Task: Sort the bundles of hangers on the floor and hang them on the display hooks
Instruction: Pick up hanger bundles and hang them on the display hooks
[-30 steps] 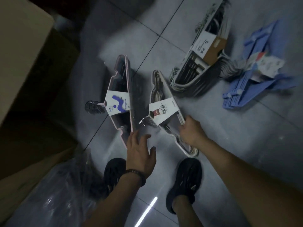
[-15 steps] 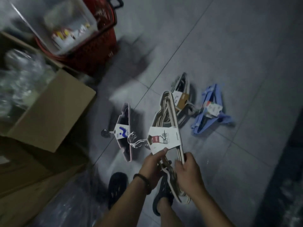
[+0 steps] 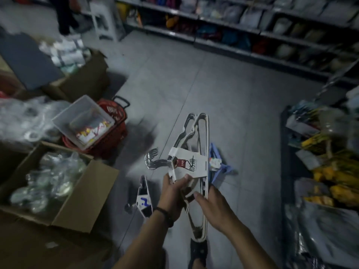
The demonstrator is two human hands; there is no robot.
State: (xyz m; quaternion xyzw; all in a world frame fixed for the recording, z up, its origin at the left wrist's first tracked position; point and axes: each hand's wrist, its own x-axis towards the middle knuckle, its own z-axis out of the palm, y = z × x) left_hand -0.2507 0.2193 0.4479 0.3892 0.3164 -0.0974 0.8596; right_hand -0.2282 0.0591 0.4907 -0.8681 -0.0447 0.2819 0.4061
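Both hands hold one bundle of white hangers (image 3: 202, 144) with a white paper sleeve and silver hooks, lifted above the floor. My left hand (image 3: 174, 193) grips it near the sleeve, thumb on the paper. My right hand (image 3: 211, 206) grips the lower bar from the right. A pink bundle with a blue-marked label (image 3: 143, 197) lies on the floor to the left below. A blue hanger bundle (image 3: 221, 167) lies on the floor behind the held one, partly hidden. No display hooks can be made out.
An open cardboard box of wrapped goods (image 3: 83, 199) stands at the left, with a red basket (image 3: 112, 133) holding a clear bin behind it. Stocked shelves (image 3: 272, 35) run along the back. A rack of goods (image 3: 320, 171) is at the right. A person's legs (image 3: 64, 16) stand far back left.
The white bundle has been picked off the floor and raised with both hands. The view has tilted up from the floor to the aisle and shelves.
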